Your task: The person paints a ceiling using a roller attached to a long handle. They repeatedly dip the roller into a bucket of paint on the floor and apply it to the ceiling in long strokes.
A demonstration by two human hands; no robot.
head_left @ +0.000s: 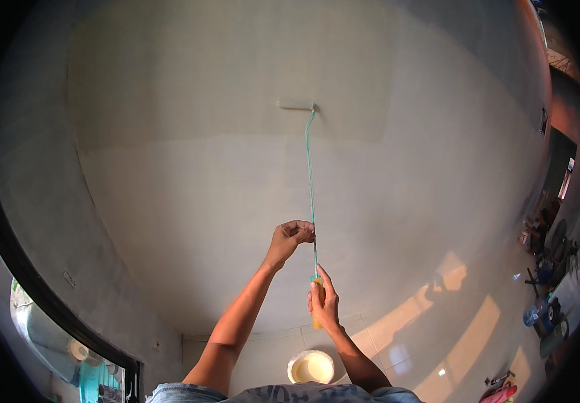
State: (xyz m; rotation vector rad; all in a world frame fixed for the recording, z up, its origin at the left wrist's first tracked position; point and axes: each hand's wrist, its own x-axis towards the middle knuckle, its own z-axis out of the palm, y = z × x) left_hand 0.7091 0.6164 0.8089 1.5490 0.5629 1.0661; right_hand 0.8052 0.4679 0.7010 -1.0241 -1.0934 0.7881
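Note:
A paint roller (311,181) with a long, thin green metal rod stretches up and away from me. Its pale roller sleeve (295,105) rests on or close against the wall (189,195), within a darker, damp-looking painted patch (229,74). My right hand (325,302) is wrapped around the yellow handle, its index finger lying along the rod. Higher up, my left hand (295,235) pinches the metal rod between thumb and fingers. Below the hands, a round bucket (291,369) of cream-coloured paint stands on the tiled floor.
Household clutter (552,289) is heaped along the right side, with a blue water bottle (534,314) among it. A pink-red object (501,393) lies at lower right. At lower left is a dark-framed opening (55,295). Sunlit patches fall across floor and wall.

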